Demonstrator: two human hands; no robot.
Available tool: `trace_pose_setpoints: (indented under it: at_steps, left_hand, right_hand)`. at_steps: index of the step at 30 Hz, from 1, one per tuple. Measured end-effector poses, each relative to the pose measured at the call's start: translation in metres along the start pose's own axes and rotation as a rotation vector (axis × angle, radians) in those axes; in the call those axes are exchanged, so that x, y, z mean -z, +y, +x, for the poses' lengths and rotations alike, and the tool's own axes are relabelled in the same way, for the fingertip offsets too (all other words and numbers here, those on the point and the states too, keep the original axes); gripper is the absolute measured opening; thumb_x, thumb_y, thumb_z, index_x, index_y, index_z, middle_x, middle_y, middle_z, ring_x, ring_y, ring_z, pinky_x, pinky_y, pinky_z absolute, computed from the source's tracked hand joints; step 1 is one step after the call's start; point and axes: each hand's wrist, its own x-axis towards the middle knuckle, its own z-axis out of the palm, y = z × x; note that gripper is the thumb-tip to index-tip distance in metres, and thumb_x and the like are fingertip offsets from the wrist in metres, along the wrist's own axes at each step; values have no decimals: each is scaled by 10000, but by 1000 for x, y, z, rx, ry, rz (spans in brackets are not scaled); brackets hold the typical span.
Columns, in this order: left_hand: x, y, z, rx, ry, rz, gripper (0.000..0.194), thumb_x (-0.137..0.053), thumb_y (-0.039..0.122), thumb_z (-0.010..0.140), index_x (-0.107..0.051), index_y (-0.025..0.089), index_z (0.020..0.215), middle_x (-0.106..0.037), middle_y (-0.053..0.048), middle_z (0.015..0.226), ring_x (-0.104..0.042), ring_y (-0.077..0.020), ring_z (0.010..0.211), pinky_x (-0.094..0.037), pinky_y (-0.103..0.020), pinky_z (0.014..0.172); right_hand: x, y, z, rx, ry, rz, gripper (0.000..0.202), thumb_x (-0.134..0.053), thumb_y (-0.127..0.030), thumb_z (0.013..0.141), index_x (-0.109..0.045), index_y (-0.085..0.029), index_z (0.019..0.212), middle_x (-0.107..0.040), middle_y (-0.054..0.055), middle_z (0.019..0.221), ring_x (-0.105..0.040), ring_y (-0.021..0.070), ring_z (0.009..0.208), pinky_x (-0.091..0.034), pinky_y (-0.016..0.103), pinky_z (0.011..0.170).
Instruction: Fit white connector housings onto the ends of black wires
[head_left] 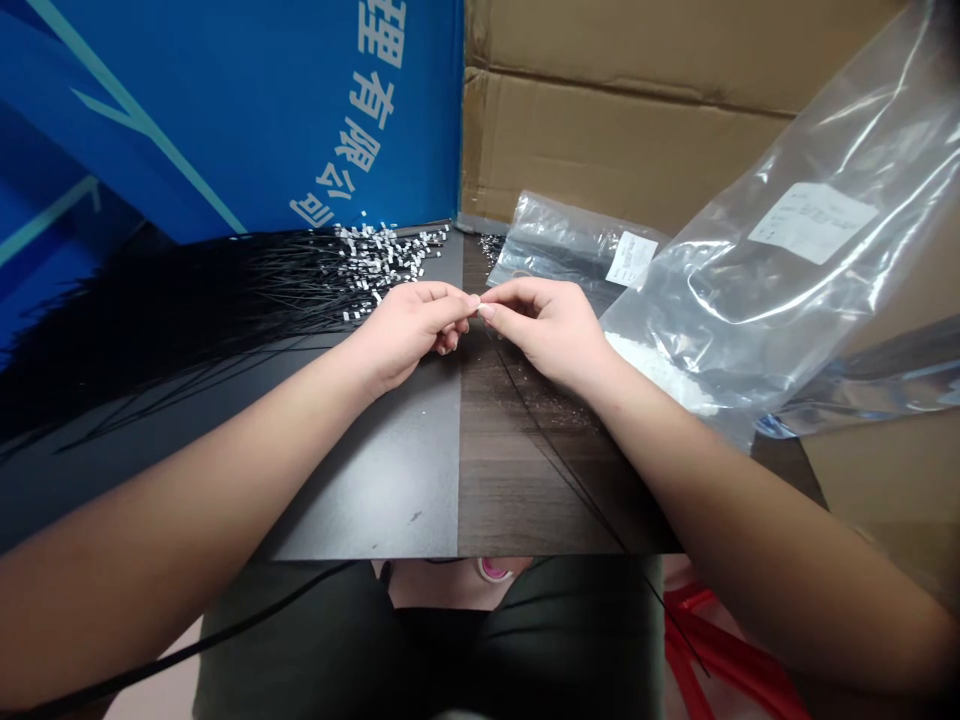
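My left hand [409, 325] and my right hand [555, 325] meet fingertip to fingertip above the table. Both are closed, thumb against forefinger, on a tiny white connector [482, 308] that is mostly covered by the fingers. From below the fingertips a thin black wire [577, 484] trails down to the right, past the table's front edge. Whether its end sits in the connector is hidden. Left of my left hand lies a big bundle of black wires [187, 285], with many white connectors [379, 255] on their ends.
Right of my right hand, a clear plastic bag [795, 310] holds white pieces [664, 375]. A smaller labelled bag [574, 235] lies behind the hands. A blue panel [247, 110] and cardboard [637, 130] close off the back. Small bits are scattered on the dark table [510, 480].
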Motion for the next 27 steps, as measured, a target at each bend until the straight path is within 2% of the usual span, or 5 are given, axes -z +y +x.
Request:
trace_pose_setpoints:
  at_steps: [9,14,21,27]
  left_hand:
    - [-2,1,-1,36,-1,-50,269,-857,355,769,-683,168,686,-617,-19,660,-521,-94,532,-392,-242,497]
    - [-5,0,-3,4,-52,-13,278,-874,400,755,-734,160,743,-664,-29,700,-556,-100,566,-420,-242,529]
    - [-7,1,-4,-50,-13,30,169,-831,287,773,-732,151,789,-651,3,674,-543,-84,550,-427,-227,547]
    - [-8,1,-6,-86,-2,31,133,-798,251,784,-716,146,779,-645,5,679,-542,-83,555,-442,-235,568]
  right_hand:
    - [-3,-2,-3,42,73,-61,107,-730,-313,894,-786,-223,883,-765,27,894,-632,183,803,-494,325,790]
    - [-3,-3,-4,65,135,-60,116,-698,-310,917,-772,-221,900,-764,29,911,-642,179,815,-503,324,802]
    - [-4,5,-2,126,182,-111,124,-727,-317,901,-779,-205,913,-770,26,897,-646,173,773,-518,332,758]
    - [-5,5,-1,138,186,-127,107,-735,-302,906,-784,-208,896,-774,27,897,-651,173,770,-517,335,743]
